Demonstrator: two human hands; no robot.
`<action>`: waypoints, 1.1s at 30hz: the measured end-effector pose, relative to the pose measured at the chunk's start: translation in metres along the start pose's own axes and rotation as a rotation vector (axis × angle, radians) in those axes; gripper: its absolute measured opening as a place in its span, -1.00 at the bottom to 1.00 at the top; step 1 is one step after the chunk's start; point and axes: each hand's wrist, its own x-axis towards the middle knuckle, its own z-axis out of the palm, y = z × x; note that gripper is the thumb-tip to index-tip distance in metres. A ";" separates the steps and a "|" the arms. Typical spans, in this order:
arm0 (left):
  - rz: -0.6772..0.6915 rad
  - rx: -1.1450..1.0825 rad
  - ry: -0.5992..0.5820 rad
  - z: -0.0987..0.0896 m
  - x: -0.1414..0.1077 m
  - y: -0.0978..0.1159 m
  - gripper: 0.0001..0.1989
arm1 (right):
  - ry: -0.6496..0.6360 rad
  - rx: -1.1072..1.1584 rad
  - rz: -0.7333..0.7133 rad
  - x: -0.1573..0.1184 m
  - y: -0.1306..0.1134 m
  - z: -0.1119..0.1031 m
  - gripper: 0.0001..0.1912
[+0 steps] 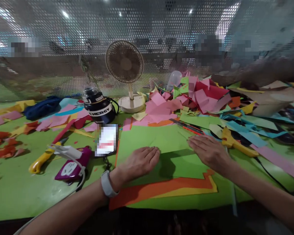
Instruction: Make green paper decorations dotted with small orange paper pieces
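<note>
Lying crosswise, green paper (139, 137)

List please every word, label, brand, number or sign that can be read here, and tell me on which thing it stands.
"ENERGY": on the white band of the dark bottle; its left end curves away.
"U": a big letter higher on the same bottle, perhaps part of a longer word; the rest is unclear.
Phone screen: pixelated, not readable.
White patch on the purple item: marks too blurred to read.
</note>
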 end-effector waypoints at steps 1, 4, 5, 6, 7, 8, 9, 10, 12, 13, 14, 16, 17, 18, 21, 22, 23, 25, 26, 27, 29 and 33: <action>0.000 0.000 0.000 0.000 0.000 0.000 -0.74 | 0.016 -0.025 0.034 -0.003 0.002 -0.005 -0.69; 0.000 0.007 0.011 0.001 0.006 0.002 -0.74 | 0.073 0.011 0.131 0.001 -0.005 -0.014 -0.78; 0.005 0.010 0.009 0.001 0.009 0.003 -0.74 | 0.065 0.064 0.141 0.006 -0.011 -0.013 -0.75; 0.011 0.009 0.005 0.002 0.012 0.004 -0.74 | 0.035 0.115 0.127 0.011 -0.017 -0.011 -0.70; 0.015 0.005 -0.002 0.003 0.014 0.006 -0.74 | -0.003 0.155 0.105 0.017 -0.024 -0.007 -0.69; 0.017 -0.004 -0.012 0.004 0.016 0.007 -0.73 | -0.028 0.183 0.065 0.023 -0.030 -0.002 -0.72; 0.016 -0.016 -0.025 0.006 0.017 0.008 -0.73 | -0.055 0.200 0.030 0.027 -0.035 0.003 -0.78; 0.012 -0.028 -0.041 0.008 0.018 0.009 -0.74 | -0.088 0.212 0.002 0.031 -0.038 0.008 -0.83; -0.004 -0.045 -0.083 0.011 0.016 0.010 -0.74 | -0.153 0.228 -0.034 0.035 -0.041 0.017 -0.86; -0.015 -0.053 -0.109 0.011 0.014 0.010 -0.74 | -0.183 0.237 -0.044 0.035 -0.042 0.019 -0.86; -0.023 -0.059 -0.126 0.011 0.011 0.009 -0.74 | -0.206 0.245 -0.049 0.035 -0.041 0.021 -0.87; -0.031 -0.071 -0.142 0.009 0.002 0.006 -0.73 | -0.234 0.261 -0.051 0.033 -0.041 0.021 -0.87; -0.025 -0.073 -0.131 0.006 -0.004 0.004 -0.72 | -0.245 0.267 -0.046 0.032 -0.041 0.021 -0.87; -0.021 -0.072 -0.142 0.003 -0.010 0.002 -0.73 | -0.252 0.272 -0.038 0.031 -0.041 0.021 -0.87; -0.023 -0.049 -0.127 -0.008 -0.031 -0.008 -0.73 | -0.269 0.279 -0.028 0.030 -0.042 0.021 -0.85; -0.032 -0.059 -0.160 -0.012 -0.037 -0.012 -0.71 | -0.276 0.277 -0.028 0.030 -0.042 0.021 -0.85; -0.029 -0.077 -0.182 -0.016 -0.043 -0.015 -0.69 | -0.284 0.273 -0.031 0.031 -0.042 0.021 -0.84; -0.069 -0.085 -0.205 -0.023 -0.052 -0.023 -0.66 | -0.298 0.261 -0.038 0.033 -0.041 0.022 -0.84; -0.112 -0.082 -0.213 -0.026 -0.054 -0.026 -0.67 | -0.300 0.257 -0.040 0.034 -0.040 0.022 -0.85; -0.173 -0.079 -0.205 -0.028 -0.054 -0.028 -0.70 | -0.297 0.254 -0.040 0.035 -0.039 0.022 -0.85; -0.344 -0.093 -0.133 -0.030 -0.047 -0.028 -0.79 | -0.287 0.261 -0.032 0.037 -0.038 0.023 -0.86; -0.559 -0.426 -0.105 -0.019 -0.018 -0.017 -0.81 | -0.270 0.342 0.045 0.038 -0.037 0.025 -0.86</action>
